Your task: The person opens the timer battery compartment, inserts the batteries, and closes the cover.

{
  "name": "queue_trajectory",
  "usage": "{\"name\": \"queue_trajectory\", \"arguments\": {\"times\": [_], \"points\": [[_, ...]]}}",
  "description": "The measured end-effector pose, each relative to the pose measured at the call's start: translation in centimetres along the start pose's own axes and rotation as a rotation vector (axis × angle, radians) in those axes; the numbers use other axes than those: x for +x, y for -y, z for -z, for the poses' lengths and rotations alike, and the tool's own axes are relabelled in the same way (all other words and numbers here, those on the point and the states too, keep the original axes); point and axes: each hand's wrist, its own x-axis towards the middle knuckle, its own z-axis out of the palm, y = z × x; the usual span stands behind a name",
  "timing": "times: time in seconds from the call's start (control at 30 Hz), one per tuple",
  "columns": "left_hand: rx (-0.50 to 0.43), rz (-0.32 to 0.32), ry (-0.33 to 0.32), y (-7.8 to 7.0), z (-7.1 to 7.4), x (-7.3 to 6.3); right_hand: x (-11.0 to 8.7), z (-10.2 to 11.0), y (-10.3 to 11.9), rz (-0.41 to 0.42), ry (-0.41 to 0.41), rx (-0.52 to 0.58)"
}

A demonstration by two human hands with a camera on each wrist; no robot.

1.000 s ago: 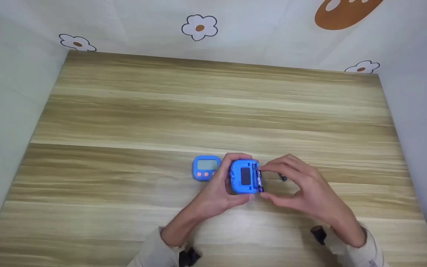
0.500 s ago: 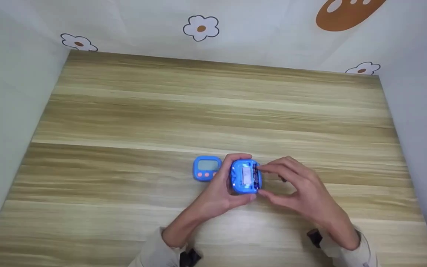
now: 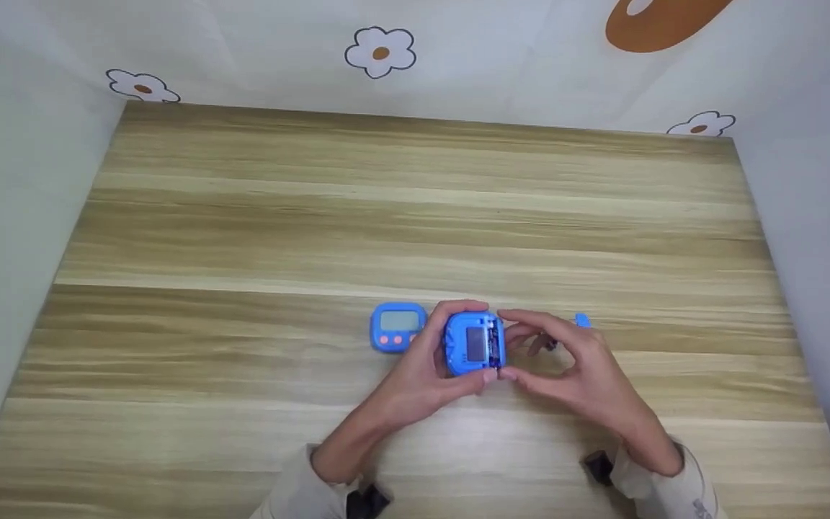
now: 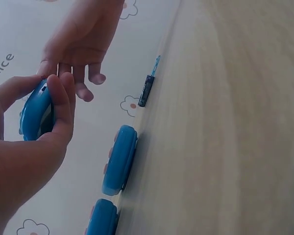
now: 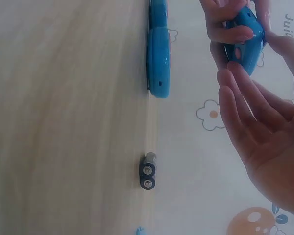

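Gripping one timer [image 3: 473, 344] with both hands' fingers [image 4: 62, 103], left hand [image 3: 418, 382] overlapping another timer [image 3: 396, 329], right hand [image 3: 588, 367], batteries [image 5: 147, 170]

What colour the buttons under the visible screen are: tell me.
Pinkish orange: the buttons on the blue device show best in the head view.

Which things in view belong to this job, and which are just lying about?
In the job:
left hand; right hand
blue rounded plastic device between them
dark cylindrical battery in its open slot
small blue plastic piece, perhaps the slot's cover

Lying about:
two more blue devices with pink buttons
two loose dark cylindrical batteries, perhaps spare
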Motion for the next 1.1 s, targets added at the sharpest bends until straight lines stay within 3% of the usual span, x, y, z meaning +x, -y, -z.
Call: {"name": "queue_trajectory", "arguments": {"times": [0.5, 0.83, 1.1], "points": [[-0.023, -0.022, -0.029, 0.1, -0.2, 0.0, -0.1, -0.7, 0.2, -0.004, -0.029, 0.017], [-0.019, -0.088, -0.057, 0.3, -0.3, 0.2, 0.1, -1.2, 0.9, -0.103, -0.063, 0.088], [-0.081, -0.094, -0.079, 0.4, -0.4, 0.2, 0.1, -1.3, 0.8, -0.081, -0.039, 0.075]]}}
